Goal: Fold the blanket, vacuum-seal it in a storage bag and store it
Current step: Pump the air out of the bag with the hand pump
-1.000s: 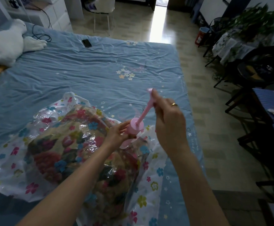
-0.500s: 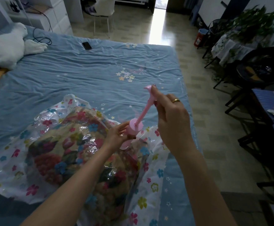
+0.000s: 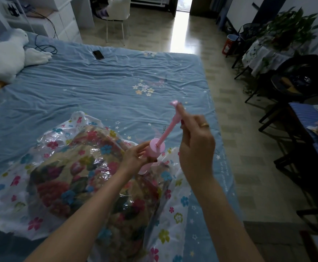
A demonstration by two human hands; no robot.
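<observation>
— What are your hands on?

— My left hand is wrapped round the pink pump cylinder, fingers curled about its barrel. My right hand pinches the pump's plunger rod up near its handle, with the rod drawn well out of the cylinder and leaning away to the right.

— And the pump sits where?

— Its foot rests on the storage bag, near the bag's right side. I think it's on the valve, but my hand and the crinkled plastic hide the join, so I can't be sure.

— The blanket?

— Folded inside that bag: the flowered blanket shows through the clear plastic as a rounded bundle, the bag's printed edges spread flat around it. All of it lies on the near part of the bed's blue sheet.

— Anything else about?

— A white plush toy at the far left of the bed, a dark phone on the far edge, and a white chair on the floor beyond.
</observation>
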